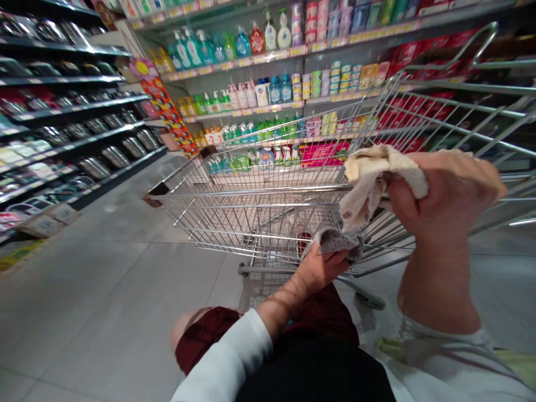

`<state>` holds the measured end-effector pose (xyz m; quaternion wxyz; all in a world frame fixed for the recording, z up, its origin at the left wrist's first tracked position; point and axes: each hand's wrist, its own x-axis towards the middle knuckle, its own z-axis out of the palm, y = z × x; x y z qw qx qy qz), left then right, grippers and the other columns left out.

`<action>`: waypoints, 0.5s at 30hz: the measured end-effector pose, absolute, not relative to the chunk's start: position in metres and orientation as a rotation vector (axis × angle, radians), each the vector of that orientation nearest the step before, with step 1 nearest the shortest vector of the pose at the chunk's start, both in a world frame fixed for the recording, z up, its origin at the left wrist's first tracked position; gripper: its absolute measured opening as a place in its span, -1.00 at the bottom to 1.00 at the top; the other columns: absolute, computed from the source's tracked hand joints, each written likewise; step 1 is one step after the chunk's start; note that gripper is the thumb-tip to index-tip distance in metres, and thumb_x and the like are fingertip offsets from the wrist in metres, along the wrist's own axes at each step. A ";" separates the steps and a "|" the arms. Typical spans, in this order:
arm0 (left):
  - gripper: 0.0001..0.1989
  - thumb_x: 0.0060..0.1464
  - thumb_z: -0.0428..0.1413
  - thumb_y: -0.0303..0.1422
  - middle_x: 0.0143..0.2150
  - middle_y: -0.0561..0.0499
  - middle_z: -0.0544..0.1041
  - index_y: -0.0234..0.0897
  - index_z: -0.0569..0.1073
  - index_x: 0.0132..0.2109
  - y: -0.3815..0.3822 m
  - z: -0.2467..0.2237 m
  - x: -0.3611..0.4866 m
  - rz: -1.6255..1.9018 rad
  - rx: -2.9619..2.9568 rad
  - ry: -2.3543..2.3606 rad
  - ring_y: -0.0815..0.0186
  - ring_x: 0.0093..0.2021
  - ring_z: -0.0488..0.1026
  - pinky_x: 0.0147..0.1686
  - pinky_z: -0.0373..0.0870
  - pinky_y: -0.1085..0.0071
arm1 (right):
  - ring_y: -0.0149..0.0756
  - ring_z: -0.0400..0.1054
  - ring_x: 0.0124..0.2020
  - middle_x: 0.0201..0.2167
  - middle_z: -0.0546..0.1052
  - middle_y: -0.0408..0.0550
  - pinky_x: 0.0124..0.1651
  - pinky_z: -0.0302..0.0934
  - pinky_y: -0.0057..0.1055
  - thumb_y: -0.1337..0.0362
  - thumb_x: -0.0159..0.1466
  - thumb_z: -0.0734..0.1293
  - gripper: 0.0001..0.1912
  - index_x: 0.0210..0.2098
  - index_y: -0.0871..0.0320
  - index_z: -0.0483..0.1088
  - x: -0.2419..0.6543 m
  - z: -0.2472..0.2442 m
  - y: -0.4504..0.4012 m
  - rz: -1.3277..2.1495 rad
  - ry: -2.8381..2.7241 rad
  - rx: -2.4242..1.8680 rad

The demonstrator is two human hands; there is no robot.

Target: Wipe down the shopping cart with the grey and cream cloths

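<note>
In front of me stands a wire shopping cart (234, 195), turned sideways with its basket to the left. My right hand (444, 190) is closed around a cream cleaning cloth (372, 164) at the cart's upper wires on the right. Lower down, my left hand (324, 265) grips a greyish cloth (339, 240) against the side wires of the basket. The two cloths meet or overlap between my hands; whether they are one piece I cannot tell. Part of the wire behind the cloths is hidden.
Shelves with pump bottles (240, 42) and jars line the back. Metal pots (115, 156) fill a dark rack on the left. An orange display strip (167, 106) hangs at the shelf end. Grey floor tiles (104, 296) lie below, and the cart's lower frame (268, 269) sits near my knees.
</note>
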<state>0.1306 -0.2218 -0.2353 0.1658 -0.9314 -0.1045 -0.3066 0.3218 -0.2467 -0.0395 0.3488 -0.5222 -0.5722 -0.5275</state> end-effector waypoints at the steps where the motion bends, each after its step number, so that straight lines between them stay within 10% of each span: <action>1: -0.72 0.30 -0.05 -0.43 0.25 -0.04 0.41 -0.22 0.49 0.04 -0.221 -0.239 0.129 -0.871 -2.656 -0.298 0.11 0.28 0.27 0.38 -0.11 -0.19 | -0.40 0.10 -0.39 -0.46 0.37 -0.11 -0.29 -0.18 -0.38 -0.02 0.34 0.12 -0.58 -0.24 0.15 0.46 0.322 -0.040 -0.247 -1.364 -1.485 -1.348; 8: -0.71 0.28 -0.04 -0.46 0.03 -0.11 0.55 -0.24 0.50 0.03 -0.220 -0.287 0.106 -0.565 -2.760 -0.343 0.13 0.16 0.39 0.27 0.24 -0.02 | -0.42 0.09 -0.45 -0.52 0.36 -0.09 -0.32 -0.20 -0.41 -0.06 0.34 0.12 -0.51 -0.33 0.19 0.47 0.325 -0.038 -0.247 -1.364 -1.504 -1.327; 15: -0.73 0.23 0.04 -0.38 0.24 -0.08 0.41 -0.17 0.50 0.04 -0.226 -0.328 0.070 -0.512 -2.897 -0.561 0.09 0.25 0.33 0.15 0.38 0.09 | -0.42 -0.05 -0.49 -0.60 0.23 -0.09 -0.40 -0.29 -0.43 -0.12 0.32 0.11 -0.46 -0.44 0.18 0.43 0.341 -0.038 -0.243 -1.441 -1.560 -1.215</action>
